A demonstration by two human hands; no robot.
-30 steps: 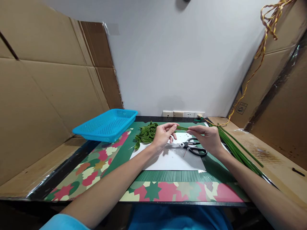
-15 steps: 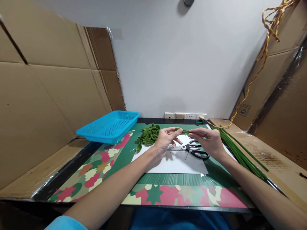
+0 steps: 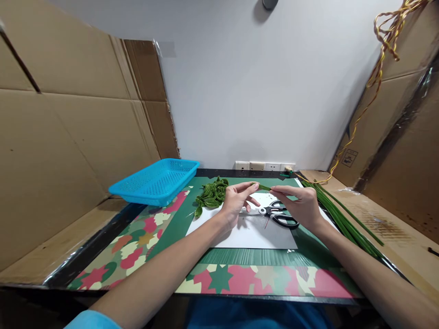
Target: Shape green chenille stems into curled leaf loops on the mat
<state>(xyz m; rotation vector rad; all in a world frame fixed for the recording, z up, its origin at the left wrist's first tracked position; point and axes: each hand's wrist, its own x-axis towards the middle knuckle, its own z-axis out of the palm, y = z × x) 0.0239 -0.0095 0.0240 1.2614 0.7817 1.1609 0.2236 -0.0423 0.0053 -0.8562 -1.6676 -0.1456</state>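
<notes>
Between my two hands, above a white sheet [image 3: 236, 238], runs a short green pipe cleaner [image 3: 264, 187]. My left hand [image 3: 237, 199] pinches its left end between thumb and index finger, the other fingers loosely curled. At the opposite end my right hand [image 3: 297, 201] grips it with thumb and fingertips. Part of the pipe cleaner is hidden by my fingers. Below my hands lie scissors [image 3: 285, 221] with black and white handles, their blades pointing left. Just left of my left hand sits a pile of green looped, leaf-shaped pipe cleaner pieces [image 3: 211, 194].
A blue perforated basket [image 3: 154, 201] stands at the back left. Long green pipe cleaners [image 3: 343, 221] lie in a bundle to the right. Cardboard walls [image 3: 85, 123] flank the table, and a twisted yellow cord [image 3: 370, 91] hangs at right. Wall sockets [image 3: 272, 167] line the back.
Both hands keep almost the same place and hold on the pipe cleaner. Only slight finger shifts show, and the white sheet's left edge has barely moved.
</notes>
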